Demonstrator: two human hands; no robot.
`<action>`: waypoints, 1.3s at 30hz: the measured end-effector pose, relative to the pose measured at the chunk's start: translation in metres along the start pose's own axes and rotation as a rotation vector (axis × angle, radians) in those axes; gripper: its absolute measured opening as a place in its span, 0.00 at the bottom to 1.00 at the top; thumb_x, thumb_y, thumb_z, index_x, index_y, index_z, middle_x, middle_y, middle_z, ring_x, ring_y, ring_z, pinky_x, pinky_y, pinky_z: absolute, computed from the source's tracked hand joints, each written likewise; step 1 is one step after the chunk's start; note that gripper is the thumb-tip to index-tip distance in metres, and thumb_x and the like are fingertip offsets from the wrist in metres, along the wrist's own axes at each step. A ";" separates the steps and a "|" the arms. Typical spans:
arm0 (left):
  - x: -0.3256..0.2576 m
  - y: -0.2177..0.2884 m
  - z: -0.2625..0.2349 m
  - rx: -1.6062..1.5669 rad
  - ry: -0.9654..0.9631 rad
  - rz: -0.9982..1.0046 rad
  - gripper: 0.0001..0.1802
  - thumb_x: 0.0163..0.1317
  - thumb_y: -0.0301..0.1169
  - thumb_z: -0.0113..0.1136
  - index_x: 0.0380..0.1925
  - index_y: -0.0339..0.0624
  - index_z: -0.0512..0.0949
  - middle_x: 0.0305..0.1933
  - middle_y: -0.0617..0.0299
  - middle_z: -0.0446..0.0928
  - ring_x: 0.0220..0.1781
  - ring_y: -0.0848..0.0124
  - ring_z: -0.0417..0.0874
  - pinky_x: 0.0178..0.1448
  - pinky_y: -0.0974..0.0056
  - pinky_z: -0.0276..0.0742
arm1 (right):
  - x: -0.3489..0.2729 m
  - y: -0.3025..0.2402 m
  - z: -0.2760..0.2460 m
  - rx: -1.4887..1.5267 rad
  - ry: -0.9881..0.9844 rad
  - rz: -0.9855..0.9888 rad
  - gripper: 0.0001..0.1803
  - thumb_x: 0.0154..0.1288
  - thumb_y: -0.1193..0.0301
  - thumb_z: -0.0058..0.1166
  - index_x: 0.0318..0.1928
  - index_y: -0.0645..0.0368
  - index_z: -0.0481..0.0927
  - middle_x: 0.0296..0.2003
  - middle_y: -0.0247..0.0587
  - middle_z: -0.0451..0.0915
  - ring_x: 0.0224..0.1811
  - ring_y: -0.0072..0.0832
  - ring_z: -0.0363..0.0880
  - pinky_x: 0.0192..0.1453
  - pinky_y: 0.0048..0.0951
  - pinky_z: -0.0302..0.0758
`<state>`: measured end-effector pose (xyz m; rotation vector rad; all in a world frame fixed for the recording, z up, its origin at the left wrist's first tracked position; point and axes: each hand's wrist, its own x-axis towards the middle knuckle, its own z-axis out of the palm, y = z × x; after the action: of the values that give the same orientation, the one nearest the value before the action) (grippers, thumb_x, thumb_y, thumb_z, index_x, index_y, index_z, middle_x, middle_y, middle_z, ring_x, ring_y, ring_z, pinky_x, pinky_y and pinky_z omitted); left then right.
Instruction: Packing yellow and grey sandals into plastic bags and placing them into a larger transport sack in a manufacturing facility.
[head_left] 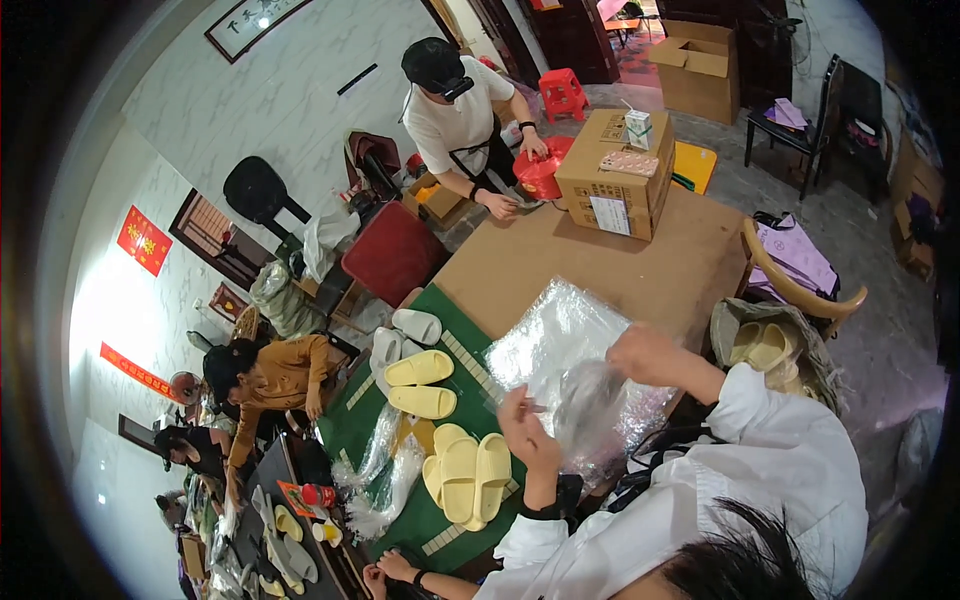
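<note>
My right hand (642,354) is closed on a clear plastic bag (588,398), which is blurred between my hands. My left hand (530,438) is at the bag's other side, fingers curled against it. Underneath lies a stack of shiny clear bags (545,318) on the table's brown top (500,262). Left of my left hand, several pale yellow slippers (467,482) are piled on a green mat (438,305). Beyond them is a pair of yellow slippers (422,385), and several grey-white slippers (416,325) lie further off. Bunched clear plastic (402,480) sits beside the pile.
A cardboard box (610,185) with a small carton (638,128) on it stands on the far side. There a person (455,110) holds a red round container (542,170). A co-worker's hands (392,570) are at the lower left. A sack of slippers (765,350) stands right.
</note>
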<state>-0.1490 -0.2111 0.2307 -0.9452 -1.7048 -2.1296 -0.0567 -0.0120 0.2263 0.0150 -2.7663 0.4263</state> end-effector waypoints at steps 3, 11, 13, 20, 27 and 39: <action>-0.010 -0.046 -0.011 0.146 0.009 -0.202 0.13 0.63 0.28 0.44 0.46 0.34 0.68 0.44 0.56 0.69 0.35 0.72 0.70 0.38 0.68 0.68 | 0.003 0.027 -0.015 -0.012 0.113 0.110 0.04 0.50 0.69 0.50 0.26 0.55 0.75 0.27 0.40 0.77 0.32 0.38 0.75 0.41 0.38 0.67; -0.119 -0.152 -0.028 0.574 -0.830 -0.239 0.17 0.57 0.30 0.51 0.47 0.39 0.69 0.48 0.46 0.69 0.46 0.51 0.73 0.49 0.53 0.70 | 0.033 0.073 -0.068 -0.468 0.385 0.237 0.04 0.50 0.70 0.49 0.26 0.55 0.76 0.29 0.39 0.77 0.37 0.34 0.75 0.49 0.38 0.67; -0.141 -0.164 -0.031 0.630 -0.916 -0.184 0.18 0.57 0.31 0.51 0.48 0.41 0.69 0.48 0.46 0.69 0.45 0.50 0.73 0.47 0.52 0.71 | 0.017 0.097 -0.060 -0.565 0.581 0.027 0.04 0.50 0.70 0.49 0.26 0.55 0.75 0.31 0.37 0.77 0.40 0.31 0.74 0.54 0.38 0.65; -0.208 -0.244 -0.077 0.750 -0.908 -0.013 0.20 0.56 0.36 0.51 0.50 0.48 0.69 0.52 0.49 0.68 0.48 0.50 0.73 0.48 0.51 0.72 | -0.065 0.143 0.035 -0.671 0.243 0.544 0.10 0.51 0.71 0.47 0.33 0.55 0.80 0.39 0.43 0.75 0.49 0.39 0.70 0.65 0.53 0.49; -0.163 -0.196 -0.056 0.878 -1.069 -0.328 0.21 0.56 0.35 0.52 0.51 0.48 0.68 0.54 0.48 0.66 0.49 0.49 0.72 0.50 0.51 0.71 | -0.071 0.082 0.149 -0.240 -0.193 0.334 0.18 0.49 0.65 0.53 0.43 0.52 0.77 0.43 0.43 0.74 0.48 0.41 0.71 0.54 0.45 0.63; -0.135 -0.141 -0.102 1.016 -0.853 -0.601 0.20 0.56 0.34 0.52 0.50 0.48 0.68 0.55 0.49 0.65 0.54 0.50 0.68 0.53 0.49 0.66 | -0.060 0.010 0.218 0.083 -0.596 0.167 0.20 0.52 0.65 0.49 0.48 0.50 0.71 0.40 0.48 0.75 0.43 0.47 0.74 0.43 0.46 0.71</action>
<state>-0.1602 -0.2939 0.0271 -1.1000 -3.2701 -0.6512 -0.0725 -0.0686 0.0078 -0.0834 -3.3460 0.6717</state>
